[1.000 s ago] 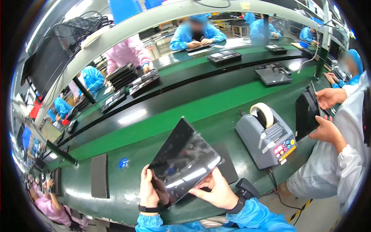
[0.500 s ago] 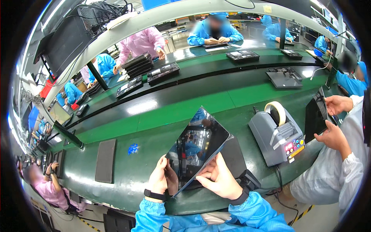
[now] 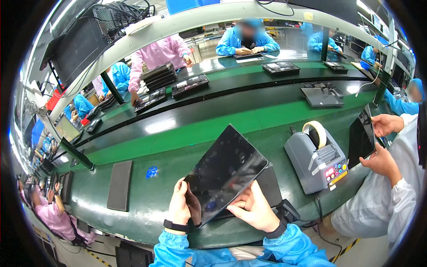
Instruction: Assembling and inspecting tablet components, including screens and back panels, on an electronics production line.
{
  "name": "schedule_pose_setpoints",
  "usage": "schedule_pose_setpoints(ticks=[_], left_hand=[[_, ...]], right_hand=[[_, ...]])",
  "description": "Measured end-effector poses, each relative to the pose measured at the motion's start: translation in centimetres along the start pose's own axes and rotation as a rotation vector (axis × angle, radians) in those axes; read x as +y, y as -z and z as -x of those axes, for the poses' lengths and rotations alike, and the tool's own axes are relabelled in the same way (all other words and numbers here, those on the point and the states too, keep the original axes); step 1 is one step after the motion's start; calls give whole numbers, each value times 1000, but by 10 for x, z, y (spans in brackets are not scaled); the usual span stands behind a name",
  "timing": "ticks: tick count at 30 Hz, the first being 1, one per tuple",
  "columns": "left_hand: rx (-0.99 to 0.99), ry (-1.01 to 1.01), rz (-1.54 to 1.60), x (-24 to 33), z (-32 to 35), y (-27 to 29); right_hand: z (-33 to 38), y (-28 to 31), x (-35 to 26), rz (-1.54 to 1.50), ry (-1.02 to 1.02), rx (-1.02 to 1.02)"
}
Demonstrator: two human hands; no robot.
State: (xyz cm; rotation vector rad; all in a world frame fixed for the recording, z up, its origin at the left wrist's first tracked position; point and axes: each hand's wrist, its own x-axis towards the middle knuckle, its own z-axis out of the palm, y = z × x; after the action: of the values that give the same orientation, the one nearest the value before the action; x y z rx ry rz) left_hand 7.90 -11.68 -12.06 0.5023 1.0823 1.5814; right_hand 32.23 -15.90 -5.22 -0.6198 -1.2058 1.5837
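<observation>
A thin black glossy tablet-like screen panel [image 3: 229, 171] is held tilted above the bench, its dark face toward me and streaked with smudges and reflections. My left hand [image 3: 180, 204] grips its left edge, with the thumb along the side. On the lower right edge, my right hand [image 3: 254, 207] pinches the panel between thumb and fingers; some fingertips are hidden behind it. Both wrists wear black bands over blue sleeves. Beneath the panel, partly covered by it, lies a dark flat pad [image 3: 270, 187] on the green bench.
A grey tape dispenser [image 3: 311, 160] stands right of the panel. Beyond it a co-worker's hands [image 3: 382, 155] hold another dark panel [image 3: 361, 138]. A dark rectangular pad [image 3: 119, 185] and small blue bits [image 3: 152, 172] lie left. Opened devices [image 3: 190, 86] sit on the far conveyor.
The panel has been turned so its face shows wider and reflects less. Both my hands keep their hold. A person in pink across the bench has reached down to a device.
</observation>
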Motion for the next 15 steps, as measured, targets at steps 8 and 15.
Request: schedule_pose_setpoints(ticks=[8,15], left_hand=[[127,-297,-181,46,42,-16],[194,-553,-259,84,87,8]], right_hand=[[27,43,-4,4,195,238],[54,83,-9,452,22,738]])
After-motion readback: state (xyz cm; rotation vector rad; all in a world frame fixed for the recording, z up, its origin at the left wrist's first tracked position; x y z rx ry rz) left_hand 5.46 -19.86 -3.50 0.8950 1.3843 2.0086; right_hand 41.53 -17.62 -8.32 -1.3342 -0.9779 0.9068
